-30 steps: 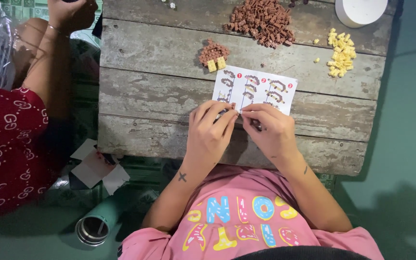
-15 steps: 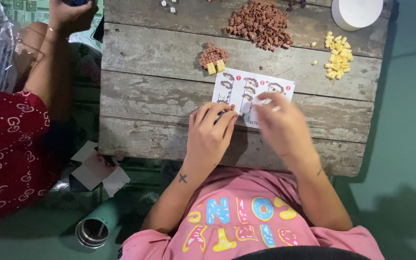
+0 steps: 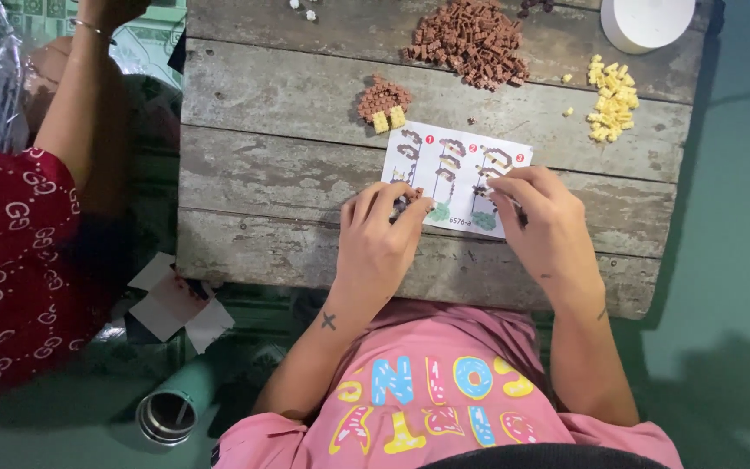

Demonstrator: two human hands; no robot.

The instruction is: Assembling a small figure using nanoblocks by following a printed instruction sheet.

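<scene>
Instruction sheet (image 3: 457, 174) mid-table (image 3: 288, 95), small built piece (image 3: 384, 102) just behind, brick pile (image 3: 470, 39) further back, loose bricks (image 3: 609, 100) right.

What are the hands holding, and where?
The left hand pinches a small brown piece at its fingertips over the sheet. Whether the right hand holds anything cannot be told.

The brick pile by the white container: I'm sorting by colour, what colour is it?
Yellow brick pile, clearest in the head view.

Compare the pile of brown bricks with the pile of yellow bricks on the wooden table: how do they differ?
The brown brick pile is larger and heaped densely; the yellow brick pile is smaller and scattered thinly, with stray pieces beside it. The brown pile lies near the table's far middle, the yellow nearer the white round container. Both are loose small bricks, untouched by either hand.
</scene>
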